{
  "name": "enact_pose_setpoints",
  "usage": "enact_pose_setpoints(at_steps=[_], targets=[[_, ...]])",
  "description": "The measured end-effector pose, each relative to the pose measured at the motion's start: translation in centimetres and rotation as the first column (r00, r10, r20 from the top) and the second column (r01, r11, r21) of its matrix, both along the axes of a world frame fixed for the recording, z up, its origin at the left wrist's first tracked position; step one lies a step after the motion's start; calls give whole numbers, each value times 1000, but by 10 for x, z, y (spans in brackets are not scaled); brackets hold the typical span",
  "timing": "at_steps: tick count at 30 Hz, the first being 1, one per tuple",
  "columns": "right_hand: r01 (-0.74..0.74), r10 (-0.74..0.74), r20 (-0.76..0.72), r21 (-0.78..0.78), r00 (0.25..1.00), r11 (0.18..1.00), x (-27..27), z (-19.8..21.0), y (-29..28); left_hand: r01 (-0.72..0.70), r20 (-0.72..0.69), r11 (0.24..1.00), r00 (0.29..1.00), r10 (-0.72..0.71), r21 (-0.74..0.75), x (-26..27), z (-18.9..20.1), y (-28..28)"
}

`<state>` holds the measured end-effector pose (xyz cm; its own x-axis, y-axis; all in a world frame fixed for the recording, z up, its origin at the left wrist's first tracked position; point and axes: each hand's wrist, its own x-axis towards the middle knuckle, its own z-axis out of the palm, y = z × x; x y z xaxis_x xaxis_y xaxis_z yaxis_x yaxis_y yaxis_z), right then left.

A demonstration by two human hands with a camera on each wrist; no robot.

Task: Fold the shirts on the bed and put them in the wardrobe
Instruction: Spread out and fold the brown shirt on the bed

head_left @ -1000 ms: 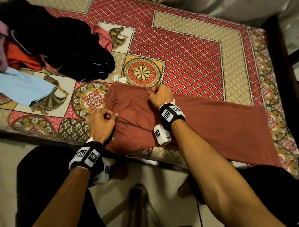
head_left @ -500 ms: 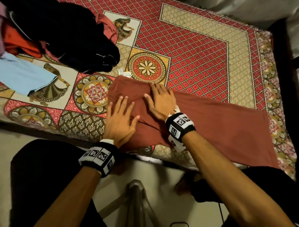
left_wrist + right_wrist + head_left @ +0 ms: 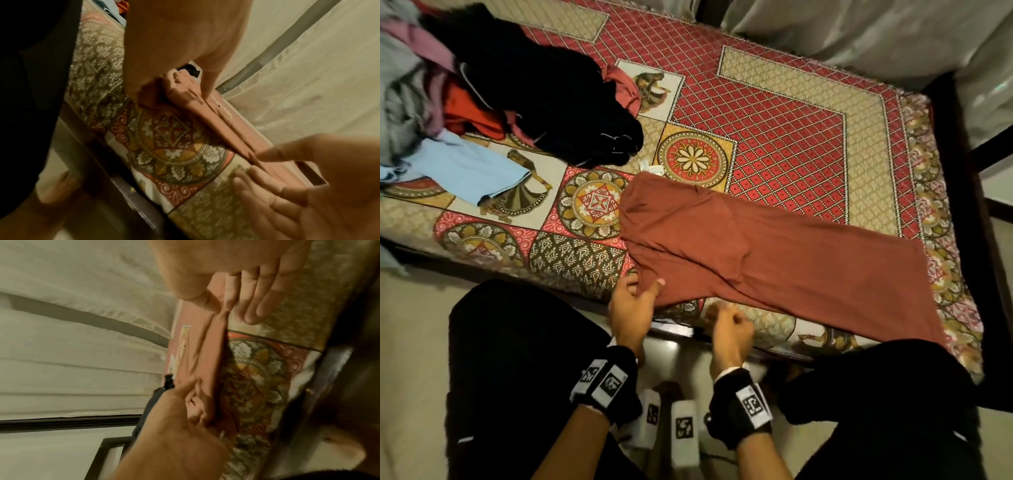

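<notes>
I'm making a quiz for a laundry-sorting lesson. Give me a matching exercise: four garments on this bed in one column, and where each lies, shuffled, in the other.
Garments:
1. rust-brown shirt
2. black garment
3. light blue garment
4. orange garment

Places:
a. on top of the pile, far left of the bed
b. partly covering the dancer print
c. stretched out along the near edge
d. tucked under the black one

Pairs: 1-c, 2-a, 3-b, 4-d
</notes>
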<state>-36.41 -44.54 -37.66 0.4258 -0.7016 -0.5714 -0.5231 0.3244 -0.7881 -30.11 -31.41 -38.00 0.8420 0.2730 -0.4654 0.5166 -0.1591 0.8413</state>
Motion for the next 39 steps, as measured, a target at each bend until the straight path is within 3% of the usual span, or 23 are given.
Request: enact_pose_setpoints(at_steps=[2,4,8,11,13,16,18,20,24,28,34,39], targets=[[107,-122,53,227,991,968,0,-15,11,86,-1,996,996,-86,-7,-4,-6,4],[140,-186,100,352,977,925,10,-18,13,124,27,987,991,-127,107,-4,-7,11],[94,-180,158,441,971,893,10,-1,17,76,277,958,948,-155,277,-7,2,15],[81,-182,163,487,970,870,7,6,17,19,408,965,904,-129,262,-11,9,14],[65,-188,183,528,965,847,5,13,14,46,357,992,930,-86,117,-9,14,13],[47,-192,193,578,962,815,3,18,13,-29,86,978,995,48,-205,3,15,10],[35,-201,211,603,957,797,5,23,14,-121,-98,893,991,86,-433,4,21,6],[42,-244,231,639,942,768,9,25,17,-151,-158,805,985,72,-574,3,26,5],[-27,-176,251,640,952,768,27,27,21,-144,-163,723,986,43,-675,2,36,10],[-116,-19,220,584,975,803,35,16,15,-65,-198,687,973,-116,-723,0,40,14],[-230,179,154,459,972,858,13,-3,1,-15,-228,813,963,-146,-583,5,31,27],[-302,164,300,506,940,808,4,4,0,-73,-189,744,979,-73,-664,13,31,25]])
